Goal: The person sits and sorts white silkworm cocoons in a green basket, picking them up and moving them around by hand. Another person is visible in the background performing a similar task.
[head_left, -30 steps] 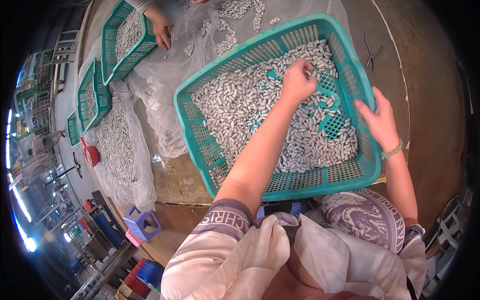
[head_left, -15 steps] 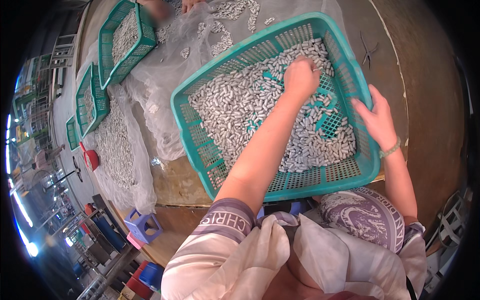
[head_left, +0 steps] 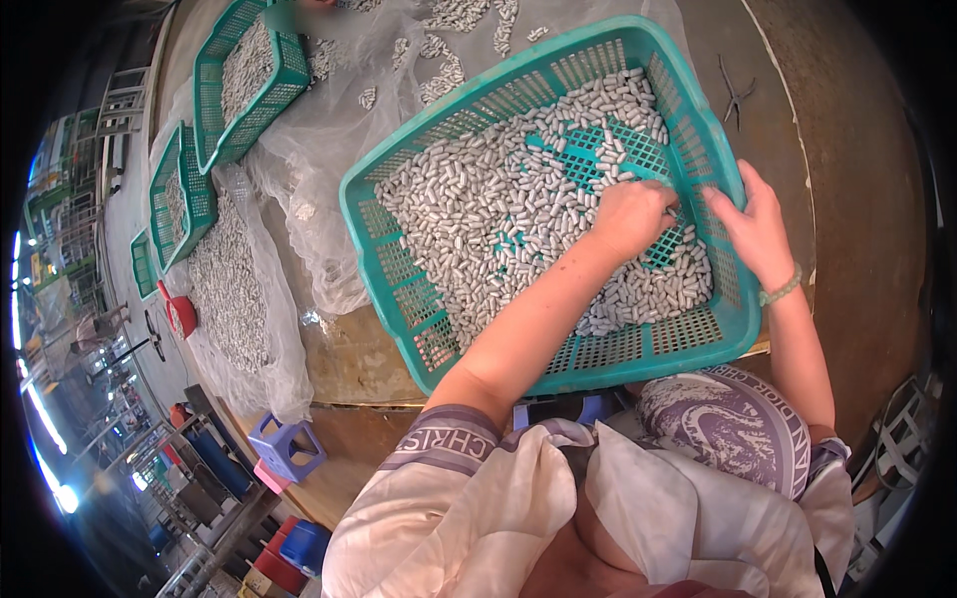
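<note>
A large green plastic basket point(head_left: 558, 373) with slotted walls lies slightly turned in front of me. Small silver-grey capsule-shaped pieces point(head_left: 459, 219) cover much of its floor, with bare mesh showing toward the far right. My left hand point(head_left: 634, 219) reaches in, fingers curled down among the pieces near the right wall. What those fingers hold, if anything, is hidden. At the basket's right rim, my right hand point(head_left: 755, 221), with a beaded bracelet at the wrist, grips the edge, its thumb over the top.
Pliers point(head_left: 736, 100) lie on the table right of the basket. Clear plastic sheeting point(head_left: 319, 239) spreads to the left, bearing heaps of the same pieces point(head_left: 227, 289). Further green baskets point(head_left: 289, 85) and a red scoop point(head_left: 179, 311) stand there. A purple stool point(head_left: 286, 448) is below.
My left hand has moved right and nearer to me inside the basket, and more bare mesh shows where it was. My right hand stays on the rim. Another person's hands have mostly left the far edge.
</note>
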Tool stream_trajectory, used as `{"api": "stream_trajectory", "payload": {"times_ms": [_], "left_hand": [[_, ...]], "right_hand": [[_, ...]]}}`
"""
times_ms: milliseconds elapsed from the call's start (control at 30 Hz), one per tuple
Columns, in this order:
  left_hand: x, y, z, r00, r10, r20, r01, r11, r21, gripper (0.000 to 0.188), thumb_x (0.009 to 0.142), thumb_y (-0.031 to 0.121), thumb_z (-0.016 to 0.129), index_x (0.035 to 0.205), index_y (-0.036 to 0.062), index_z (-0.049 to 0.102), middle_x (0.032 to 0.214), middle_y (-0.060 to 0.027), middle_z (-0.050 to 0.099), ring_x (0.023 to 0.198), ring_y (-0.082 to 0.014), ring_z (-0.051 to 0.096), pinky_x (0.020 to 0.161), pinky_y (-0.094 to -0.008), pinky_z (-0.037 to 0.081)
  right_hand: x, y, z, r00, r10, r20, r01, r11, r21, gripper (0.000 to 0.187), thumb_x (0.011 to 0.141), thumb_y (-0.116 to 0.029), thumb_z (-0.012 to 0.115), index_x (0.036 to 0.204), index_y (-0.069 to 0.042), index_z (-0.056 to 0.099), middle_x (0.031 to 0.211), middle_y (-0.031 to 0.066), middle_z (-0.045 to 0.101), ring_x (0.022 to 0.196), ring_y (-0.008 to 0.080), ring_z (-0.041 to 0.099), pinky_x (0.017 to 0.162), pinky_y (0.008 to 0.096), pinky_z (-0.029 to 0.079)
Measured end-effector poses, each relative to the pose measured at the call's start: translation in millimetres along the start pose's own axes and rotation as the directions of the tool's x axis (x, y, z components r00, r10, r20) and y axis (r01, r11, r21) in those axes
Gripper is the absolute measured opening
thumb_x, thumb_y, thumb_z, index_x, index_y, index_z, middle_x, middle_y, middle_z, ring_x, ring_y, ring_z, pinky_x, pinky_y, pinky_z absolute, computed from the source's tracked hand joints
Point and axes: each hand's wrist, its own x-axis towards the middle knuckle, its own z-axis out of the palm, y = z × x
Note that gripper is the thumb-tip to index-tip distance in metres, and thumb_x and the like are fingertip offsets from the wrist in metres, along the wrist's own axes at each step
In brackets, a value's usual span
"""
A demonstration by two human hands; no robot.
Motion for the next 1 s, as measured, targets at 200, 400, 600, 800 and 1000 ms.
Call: {"api": "stream_trajectory", "payload": {"times_ms": [200,400,600,800,1000], "left_hand": [[7,-26,-26,0.928,-0.335,0.164,0.333,0.547,-0.768,0.009,0.071,0.010,0.062,0.074,0.0019,0.063,0.072,-0.0044,0.060,0.065,-0.0107,0.057,0.059,-0.0273,0.047],[-8,-18,-22,0.957,-0.262,0.128,0.287,0.922,-0.260,0.015,0.068,0.014,0.070,0.078,0.0037,0.063,0.072,-0.0085,0.061,0.065,-0.0193,0.060,0.062,-0.0314,0.048],[-14,-11,-16,0.973,-0.209,0.095,0.227,0.940,-0.256,0.007,0.069,0.007,0.065,0.074,0.0031,0.061,0.070,-0.0080,0.059,0.067,-0.0195,0.060,0.065,-0.0314,0.049],[11,-41,-25,0.896,-0.435,-0.090,0.253,0.667,-0.701,0.009,0.072,0.006,0.062,0.078,-0.0013,0.062,0.076,-0.0055,0.062,0.072,-0.0141,0.058,0.069,-0.0311,0.047],[49,-53,-42,0.673,-0.623,-0.398,0.543,0.782,-0.306,0.026,0.079,0.015,0.054,0.100,0.0141,0.068,0.080,-0.0195,0.065,0.075,-0.0332,0.063,0.070,-0.0410,0.049]], "right_hand": [[-2,1,-2,1.000,-0.015,-0.012,0.015,1.000,0.003,0.025,0.080,-0.016,0.064,0.093,0.003,0.055,0.073,0.0084,0.060,0.068,0.0106,0.053,0.063,0.0285,0.045],[-1,-1,-2,1.000,0.012,0.013,-0.012,1.000,-0.001,0.024,0.081,-0.015,0.063,0.093,0.004,0.055,0.074,0.0080,0.060,0.068,0.0102,0.053,0.063,0.0285,0.045],[-1,1,-1,1.000,-0.014,0.000,0.014,1.000,0.011,0.023,0.081,-0.015,0.063,0.092,0.004,0.055,0.074,0.0077,0.060,0.067,0.0103,0.053,0.062,0.0287,0.045],[-1,0,-1,1.000,-0.013,-0.017,0.013,1.000,0.016,0.024,0.081,-0.016,0.063,0.090,0.004,0.054,0.075,0.0086,0.061,0.067,0.0105,0.052,0.062,0.0292,0.045],[-1,-3,-2,1.000,-0.008,0.016,0.008,1.000,-0.008,0.023,0.081,-0.015,0.063,0.090,0.004,0.053,0.075,0.0080,0.060,0.068,0.0099,0.051,0.061,0.0286,0.044]]}}
